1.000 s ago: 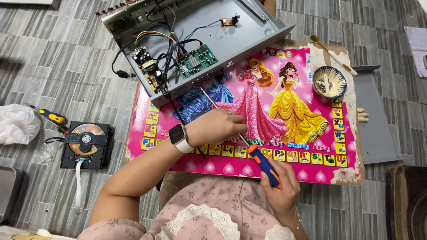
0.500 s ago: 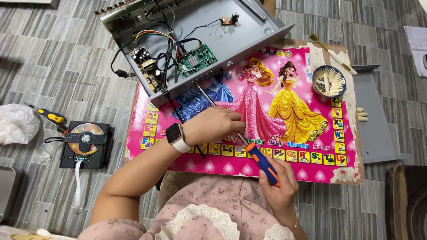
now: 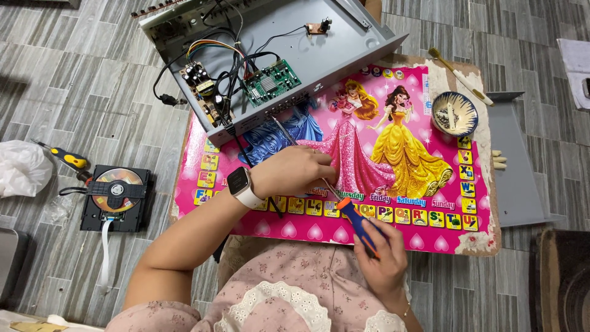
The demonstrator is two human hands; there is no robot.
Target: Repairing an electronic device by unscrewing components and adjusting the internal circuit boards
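While its long metal shaft is steadied by the left hand [image 3: 295, 172], a blue-and-orange screwdriver [image 3: 355, 222] is gripped by the right hand [image 3: 381, 258], tip at the grey casing [image 3: 362, 46]; position unchanged from before

left hand [image 3: 294, 172] shifted slightly right and down along screwdriver [image 3: 319, 178] shaft in centre of frame; right hand [image 3: 380, 258] edged a touch lower, gripping blue-orange handle at lower right.

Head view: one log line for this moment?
right hand: grips blue-orange-handled screwdriver | left hand: steadies its shaft | tip at open grey metal chassis
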